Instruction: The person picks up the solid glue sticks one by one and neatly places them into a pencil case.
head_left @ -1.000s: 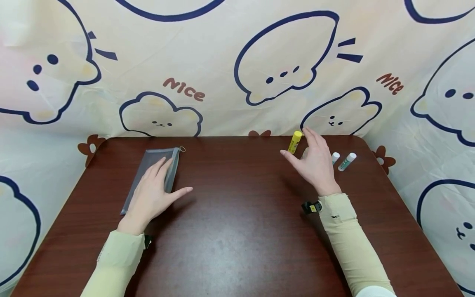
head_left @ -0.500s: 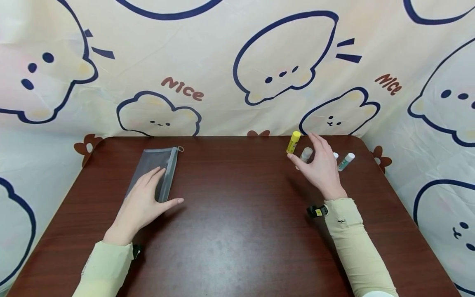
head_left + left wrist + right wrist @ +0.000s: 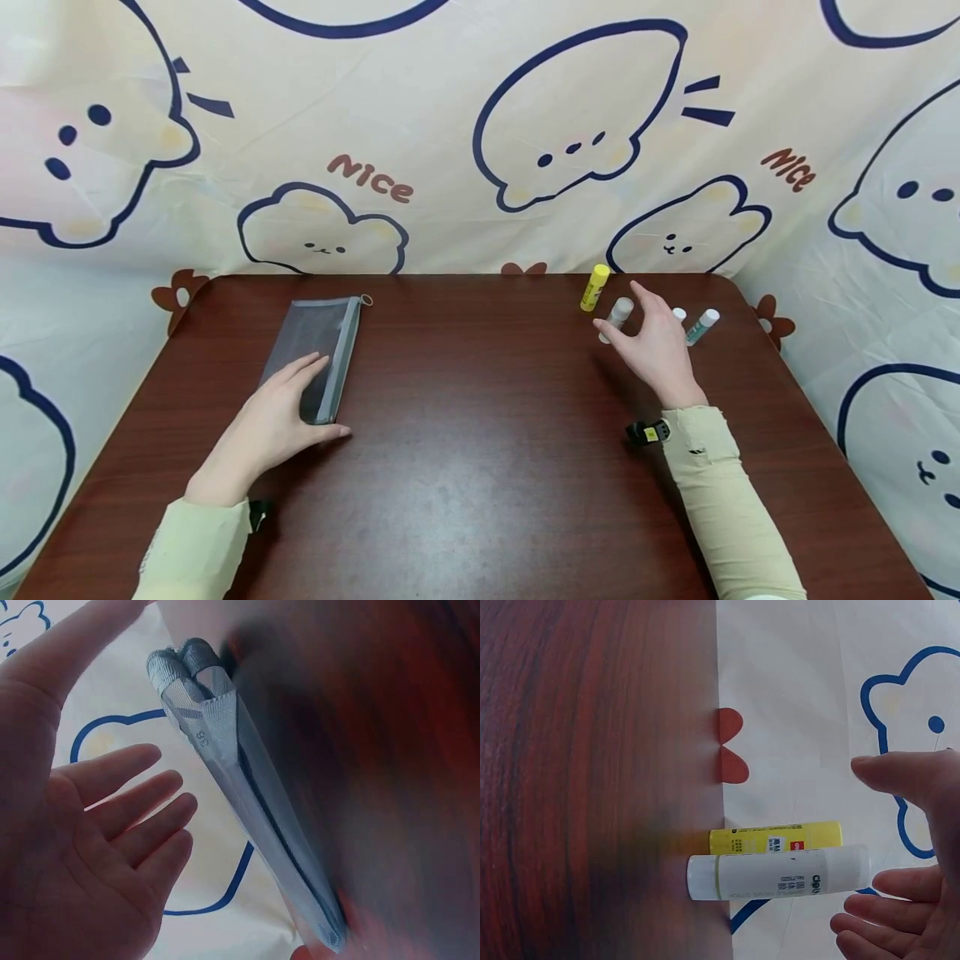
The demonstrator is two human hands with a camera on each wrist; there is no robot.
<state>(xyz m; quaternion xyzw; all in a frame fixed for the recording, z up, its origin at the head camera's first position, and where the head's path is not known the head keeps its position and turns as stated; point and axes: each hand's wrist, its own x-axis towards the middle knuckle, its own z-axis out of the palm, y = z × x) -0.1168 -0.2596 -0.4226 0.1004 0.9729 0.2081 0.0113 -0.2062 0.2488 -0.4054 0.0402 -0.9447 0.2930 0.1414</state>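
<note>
A grey mesh zipper pouch [image 3: 309, 329] lies flat on the left of the table. Over its near end hovers my left hand [image 3: 266, 425], fingers spread and thumb out; in the left wrist view the palm faces the pouch [image 3: 244, 795] without touching it. On the right, my right hand [image 3: 660, 350] is held open beside a white glue stick [image 3: 621, 312] standing upright. A yellow glue stick [image 3: 595, 288] stands just behind. In the right wrist view, the fingers and thumb are apart around the white stick's [image 3: 772, 876] cap end.
Two more white-capped sticks stand to the right of my right hand: one [image 3: 678, 314] partly hidden by it, the other [image 3: 702, 327] with a teal label. A patterned cloth [image 3: 450, 125] hangs along the back edge of the brown table [image 3: 465, 483].
My left hand has drawn back toward the near end of the pouch. My right hand has shifted slightly right and nearer, uncovering the white glue stick. The pouch and sticks stay in place.
</note>
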